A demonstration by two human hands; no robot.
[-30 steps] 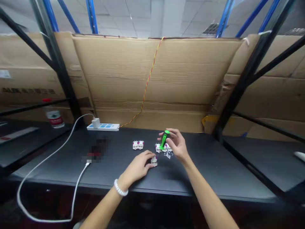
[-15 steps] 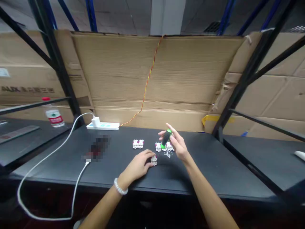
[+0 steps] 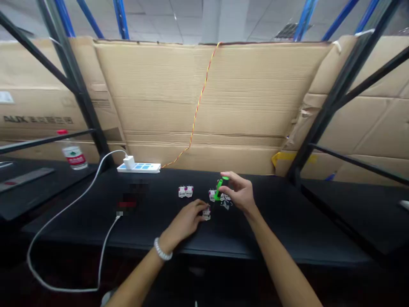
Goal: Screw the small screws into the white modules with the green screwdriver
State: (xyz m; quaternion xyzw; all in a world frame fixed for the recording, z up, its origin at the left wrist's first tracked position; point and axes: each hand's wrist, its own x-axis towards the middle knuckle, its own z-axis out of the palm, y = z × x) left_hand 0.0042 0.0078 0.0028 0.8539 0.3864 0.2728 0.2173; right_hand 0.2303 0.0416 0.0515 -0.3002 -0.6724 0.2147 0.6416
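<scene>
My left hand (image 3: 187,218) rests on the dark tabletop, its thumb and fingers closed on a small white part with pink edges (image 3: 206,214). My right hand (image 3: 240,192) grips a green-and-black screwdriver (image 3: 219,187) by its handle. The tool's thin shaft points down and left at the held part; whether its tip touches is too small to tell. Behind the screwdriver stand more white parts (image 3: 212,195), partly hidden by it and my fingers. Loose small grey-white pieces (image 3: 226,204) lie in front of them. Two similar white parts (image 3: 185,191) sit side by side further left.
A white power strip (image 3: 145,168) with a charger plug (image 3: 129,162) lies along the cardboard wall (image 3: 153,94). Its white cable (image 3: 68,202) loops to a pixelated object (image 3: 128,204). A water bottle (image 3: 74,154) stands at left. Dark metal posts (image 3: 315,115) flank the table.
My right hand has turned the screwdriver; its handle shows more bright green, and my fingers have curled in round it. My left hand and its part stay in place. The view is brighter at the top.
</scene>
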